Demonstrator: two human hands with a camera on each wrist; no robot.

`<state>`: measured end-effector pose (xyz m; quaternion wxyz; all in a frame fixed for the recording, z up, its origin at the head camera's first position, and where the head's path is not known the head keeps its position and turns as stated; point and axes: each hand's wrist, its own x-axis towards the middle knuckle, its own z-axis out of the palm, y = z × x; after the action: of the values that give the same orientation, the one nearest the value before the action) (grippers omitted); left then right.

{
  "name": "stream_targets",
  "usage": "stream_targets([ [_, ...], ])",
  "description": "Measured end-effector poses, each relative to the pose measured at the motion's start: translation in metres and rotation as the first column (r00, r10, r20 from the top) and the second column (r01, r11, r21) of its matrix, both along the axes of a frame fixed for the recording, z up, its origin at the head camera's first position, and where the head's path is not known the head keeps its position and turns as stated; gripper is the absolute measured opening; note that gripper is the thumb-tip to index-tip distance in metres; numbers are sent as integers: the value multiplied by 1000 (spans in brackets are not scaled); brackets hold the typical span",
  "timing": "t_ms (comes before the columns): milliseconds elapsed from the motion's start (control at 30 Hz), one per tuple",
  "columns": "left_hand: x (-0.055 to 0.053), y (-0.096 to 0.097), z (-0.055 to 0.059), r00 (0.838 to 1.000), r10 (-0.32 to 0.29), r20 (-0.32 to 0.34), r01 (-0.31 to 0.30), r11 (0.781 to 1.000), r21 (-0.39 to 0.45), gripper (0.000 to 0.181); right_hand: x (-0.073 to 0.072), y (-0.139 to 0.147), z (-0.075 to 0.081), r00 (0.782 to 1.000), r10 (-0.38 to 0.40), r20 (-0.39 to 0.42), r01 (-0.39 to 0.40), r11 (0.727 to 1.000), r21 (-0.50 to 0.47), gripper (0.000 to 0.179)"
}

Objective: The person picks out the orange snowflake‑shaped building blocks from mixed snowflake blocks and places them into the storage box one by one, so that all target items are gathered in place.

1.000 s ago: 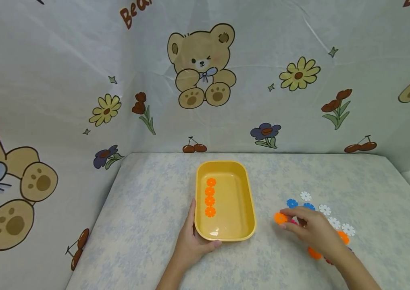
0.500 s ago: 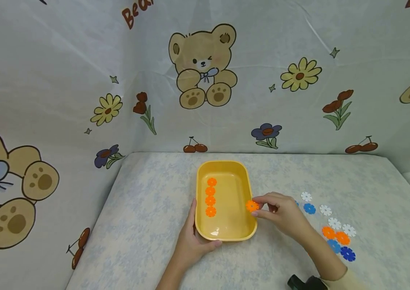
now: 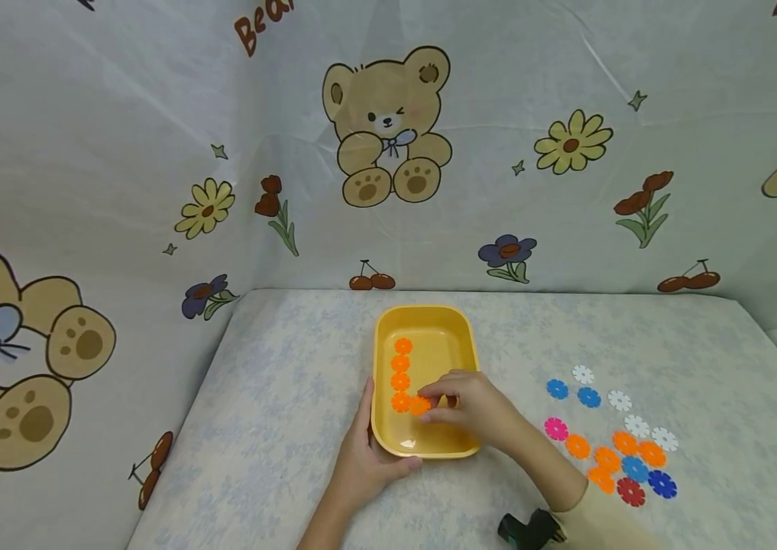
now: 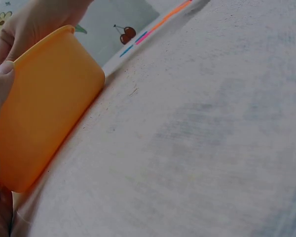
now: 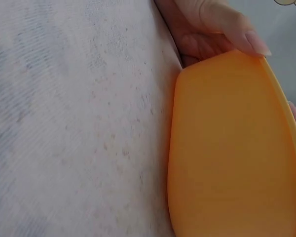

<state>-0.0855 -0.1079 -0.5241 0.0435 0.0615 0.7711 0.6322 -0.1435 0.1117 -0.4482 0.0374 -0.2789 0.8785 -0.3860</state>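
Note:
A yellow plastic tray [image 3: 453, 336] lies on the table, with my left hand [image 3: 365, 458] gripping its near left corner. The thumb is at the front rim and the fingers run along the left side. Inside, several orange notched plastic discs [image 3: 400, 363] form a column along the left wall. My right hand [image 3: 474, 405] reaches in over the right rim and pinches another orange disc [image 3: 419, 406] between thumb and fingertips, right beside the column's lowest disc. In the right wrist view the tray's outer wall [image 5: 232, 143] hides the right fingertips' work.
Right of the tray lie several loose notched discs: white [image 3: 619, 401], blue [image 3: 589, 397], pink [image 3: 556, 428], orange [image 3: 625, 443], red [image 3: 631, 492] and dark blue [image 3: 662, 483]. A bear-printed cloth [image 3: 484, 92] hangs behind the table. A black wrist device [image 3: 531, 528] sits by the right sleeve.
My right hand has carried an orange disc leftward from the loose pieces, over the right rim and into the tray beside the column. My left hand keeps its grip on the tray.

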Motion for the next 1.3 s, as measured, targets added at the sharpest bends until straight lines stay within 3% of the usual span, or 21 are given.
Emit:
stream_targets([
  [133,0,-1,-1,1000,-2,-1,2,1000,-17,126,-2,-12,-2,1000,16,26,-18,997,72,31],
  [367,1,-2,-1,1000,4,-16,-5,999,-48,126,-7,-26,-4,997,74,-4,-71,972,223,31],
  [800,1,-1,0,1000,5,-15,-6,999,-41,128,-11,-35,-10,997,70,29,-75,950,304,27],
  [1300,1,-1,0,1000,7,-5,-7,999,-36,127,-15,-41,-19,996,92,3,-87,931,354,28],
])
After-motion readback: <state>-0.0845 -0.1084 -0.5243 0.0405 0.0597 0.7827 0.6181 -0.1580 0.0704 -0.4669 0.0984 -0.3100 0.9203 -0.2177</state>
